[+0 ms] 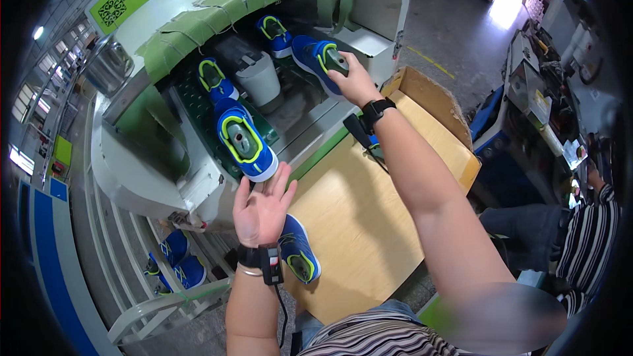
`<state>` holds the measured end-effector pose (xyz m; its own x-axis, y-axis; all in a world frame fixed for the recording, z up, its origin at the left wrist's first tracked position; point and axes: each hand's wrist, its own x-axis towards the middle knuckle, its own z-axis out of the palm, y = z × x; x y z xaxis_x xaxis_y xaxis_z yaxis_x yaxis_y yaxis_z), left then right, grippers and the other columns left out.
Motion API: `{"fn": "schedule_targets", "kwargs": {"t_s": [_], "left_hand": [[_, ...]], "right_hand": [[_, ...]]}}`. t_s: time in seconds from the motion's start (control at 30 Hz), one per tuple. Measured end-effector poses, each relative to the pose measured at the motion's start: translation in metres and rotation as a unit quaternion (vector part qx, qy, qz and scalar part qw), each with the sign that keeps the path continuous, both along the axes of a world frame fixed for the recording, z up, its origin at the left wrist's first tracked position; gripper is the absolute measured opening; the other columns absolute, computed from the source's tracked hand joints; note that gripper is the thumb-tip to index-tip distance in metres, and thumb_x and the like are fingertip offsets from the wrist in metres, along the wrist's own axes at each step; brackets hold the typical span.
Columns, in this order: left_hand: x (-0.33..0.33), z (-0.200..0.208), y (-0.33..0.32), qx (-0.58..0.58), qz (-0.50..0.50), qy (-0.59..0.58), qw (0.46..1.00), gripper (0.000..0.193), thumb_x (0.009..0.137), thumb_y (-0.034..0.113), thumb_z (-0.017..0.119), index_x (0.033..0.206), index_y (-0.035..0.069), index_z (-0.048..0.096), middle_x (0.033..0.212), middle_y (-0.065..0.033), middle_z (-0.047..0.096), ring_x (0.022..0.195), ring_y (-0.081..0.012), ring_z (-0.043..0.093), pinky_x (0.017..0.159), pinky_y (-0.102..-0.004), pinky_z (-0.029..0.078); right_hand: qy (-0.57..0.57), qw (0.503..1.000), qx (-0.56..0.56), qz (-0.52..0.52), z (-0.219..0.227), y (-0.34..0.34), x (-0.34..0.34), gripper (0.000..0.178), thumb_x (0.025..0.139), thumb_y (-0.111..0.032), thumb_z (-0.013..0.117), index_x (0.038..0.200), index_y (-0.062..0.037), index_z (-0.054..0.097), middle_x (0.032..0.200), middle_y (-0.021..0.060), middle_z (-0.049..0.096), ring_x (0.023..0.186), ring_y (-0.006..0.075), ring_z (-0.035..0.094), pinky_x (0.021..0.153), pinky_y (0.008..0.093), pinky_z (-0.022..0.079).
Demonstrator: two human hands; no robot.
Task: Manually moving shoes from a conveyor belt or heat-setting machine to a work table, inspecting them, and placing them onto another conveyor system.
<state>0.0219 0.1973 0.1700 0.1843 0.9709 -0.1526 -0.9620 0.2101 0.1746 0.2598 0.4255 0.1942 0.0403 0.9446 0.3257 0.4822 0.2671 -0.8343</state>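
Note:
My right hand is closed round the heel end of a blue shoe, with a dark green shoe last in its opening. It holds this shoe at the right side of the machine's mouth. My left hand is palm up with its fingers apart, its fingertips at the white heel of another blue shoe with lime trim and a last inside. Farther in, two more blue shoes stand by a grey block. Beside my left wrist, a blue shoe lies on the wooden board.
The white machine has a torn green curtain over its opening. Blue shoes sit on a metal rack at lower left. A cardboard edge borders the board. At right are a tool-covered bench and a person in stripes.

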Motion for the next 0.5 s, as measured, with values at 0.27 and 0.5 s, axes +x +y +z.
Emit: {"fn": "schedule_targets", "kwargs": {"t_s": [0.27, 0.5], "left_hand": [[-0.014, 0.002, -0.005, 0.016, -0.014, 0.039, 0.999, 0.067, 0.096, 0.033, 0.053, 0.147, -0.002, 0.027, 0.155, -0.0185, 0.029, 0.146, -0.0311, 0.024, 0.117, -0.0514, 0.021], [0.006, -0.017, -0.020, 0.016, -0.037, 0.061, 0.997, 0.066, 0.098, 0.033, 0.050, 0.150, 0.001, 0.024, 0.158, -0.0166, 0.024, 0.145, -0.0314, 0.026, 0.115, -0.0508, 0.027]], "right_hand": [[-0.172, 0.948, -0.152, -0.219, -0.104, -0.011, 0.109, 0.050, 0.101, -0.047, 0.040, 0.117, -0.0059, 0.065, 0.117, 0.0159, 0.067, 0.115, 0.0325, 0.059, 0.096, 0.0421, 0.045], [-0.372, 0.925, -0.077, 0.022, -0.163, -0.154, 0.135, 0.034, 0.093, -0.044, 0.049, 0.094, -0.0194, 0.072, 0.101, 0.0065, 0.067, 0.102, 0.0303, 0.057, 0.103, 0.0507, 0.029]]}}
